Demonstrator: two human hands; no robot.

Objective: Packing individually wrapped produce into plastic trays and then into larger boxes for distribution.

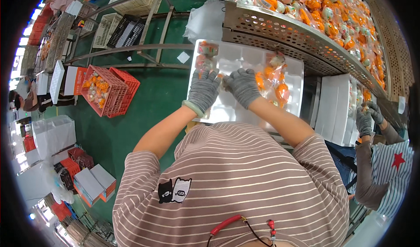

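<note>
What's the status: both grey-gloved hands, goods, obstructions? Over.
Left grey-gloved hand and right grey-gloved hand over white rectangular compartmented tray, grips unclear. Clear-wrapped orange packets in tray, right of hands. Nothing visibly blocking either hand.

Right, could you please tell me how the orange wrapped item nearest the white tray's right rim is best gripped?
I'd take the orange wrapped item by its rounded body rather than the clear wrap, probably coming from above and the right: bare white tray shows on that side, while other wrapped items lie to its left.
</note>
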